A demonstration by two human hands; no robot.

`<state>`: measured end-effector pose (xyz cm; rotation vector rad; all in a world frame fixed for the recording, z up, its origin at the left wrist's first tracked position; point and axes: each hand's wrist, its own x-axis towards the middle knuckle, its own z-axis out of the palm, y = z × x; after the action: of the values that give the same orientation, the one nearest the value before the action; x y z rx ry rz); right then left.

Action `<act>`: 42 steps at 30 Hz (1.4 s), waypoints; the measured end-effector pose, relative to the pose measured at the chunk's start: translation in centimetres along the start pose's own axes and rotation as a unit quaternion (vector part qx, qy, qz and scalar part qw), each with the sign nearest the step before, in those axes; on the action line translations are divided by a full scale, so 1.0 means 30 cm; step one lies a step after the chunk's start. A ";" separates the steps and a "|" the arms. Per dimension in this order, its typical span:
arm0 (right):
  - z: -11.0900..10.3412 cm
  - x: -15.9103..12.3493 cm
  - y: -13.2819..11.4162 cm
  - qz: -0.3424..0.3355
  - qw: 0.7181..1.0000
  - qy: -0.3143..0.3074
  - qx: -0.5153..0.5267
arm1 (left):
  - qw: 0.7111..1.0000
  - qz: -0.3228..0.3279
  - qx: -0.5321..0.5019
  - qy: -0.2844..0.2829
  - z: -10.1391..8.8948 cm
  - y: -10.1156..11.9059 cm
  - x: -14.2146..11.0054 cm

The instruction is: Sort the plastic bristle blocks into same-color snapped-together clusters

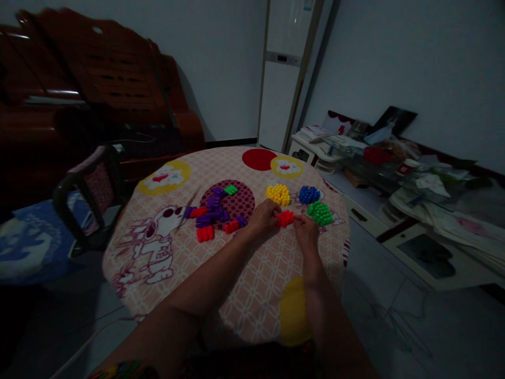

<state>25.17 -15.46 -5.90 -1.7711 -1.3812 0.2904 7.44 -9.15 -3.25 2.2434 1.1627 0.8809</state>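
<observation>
Between my two hands is a small cluster of red knobbly plastic building blocks (pixel 286 218). My left hand (pixel 264 217) grips its left side with curled fingers. My right hand (pixel 306 230) pinches at its right end; the fingertips are small and dim here. Just beyond the hands sit joined clusters of the same sort: yellow blocks (pixel 278 195), blue blocks (pixel 309 195) and green blocks (pixel 320 212). Left of my left hand lie several loose purple blocks (pixel 213 206), with red blocks (pixel 205 233) and a green block (pixel 231 189) among them.
A patterned cloth covers the round table (pixel 244 284). A chair (pixel 92 189) stands at its left, with a wooden sofa (pixel 114 79) behind. To the right, a low cabinet (pixel 426 252) carries papers, bags and a cup (pixel 408 166). A tall white appliance (pixel 282 79) stands at the back.
</observation>
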 end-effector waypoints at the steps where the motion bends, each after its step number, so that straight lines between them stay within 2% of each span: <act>1: 0.001 0.000 0.001 0.000 1.000 -0.001 0.003 | 1.000 -0.007 0.011 -0.006 -0.003 0.000 -0.001; 6: 0.007 0.002 0.010 0.001 1.000 -0.002 0.011 | 0.998 -0.011 0.029 -0.045 -0.016 0.013 -0.002; 13: 0.005 0.002 0.012 0.004 1.000 0.000 -0.002 | 1.000 -0.013 0.020 -0.019 0.008 0.064 -0.002; 16: 0.004 0.002 0.013 -0.007 1.000 0.000 0.005 | 0.999 -0.011 0.025 -0.026 0.011 0.057 -0.004; 18: 0.006 0.002 0.015 -0.010 1.000 0.001 0.011 | 0.999 -0.005 0.027 -0.024 -0.011 0.044 -0.002; 21: 0.010 0.003 0.019 -0.004 1.000 0.004 0.019 | 0.999 -0.001 0.049 -0.002 -0.101 0.018 0.006; 24: 0.015 0.003 0.024 0.002 1.000 0.007 0.025 | 0.992 -0.042 0.119 0.028 -0.262 -0.030 0.000; 28: 0.020 0.003 0.031 -0.001 1.000 0.012 0.022 | 0.954 -0.192 0.221 0.069 -0.500 -0.146 -0.062; 30: 0.022 0.004 0.034 -0.003 1.000 0.009 0.024 | 0.928 -0.262 0.263 0.045 -0.582 -0.209 -0.107; 31: 0.023 0.005 0.036 -0.004 1.000 0.007 0.027 | 0.917 -0.291 0.274 0.008 -0.607 -0.236 -0.127; 34: 0.024 0.008 0.038 0.002 0.999 0.004 0.033 | 0.895 -0.340 0.266 -0.111 -0.630 -0.286 -0.164; 36: 0.024 0.010 0.037 0.007 0.999 0.006 0.036 | 0.893 -0.338 0.254 -0.154 -0.618 -0.293 -0.167; 39: 0.022 0.009 0.032 0.006 0.999 0.009 0.038 | 0.893 -0.335 0.252 -0.165 -0.603 -0.284 -0.157; 42: 0.019 0.008 0.028 0.002 0.999 0.009 0.032 | 0.889 -0.356 0.257 -0.133 -0.609 -0.278 -0.153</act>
<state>25.46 -14.99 -6.79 -1.7200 -1.3414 0.3181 -12.19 -6.58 2.42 1.9266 2.0430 -0.0418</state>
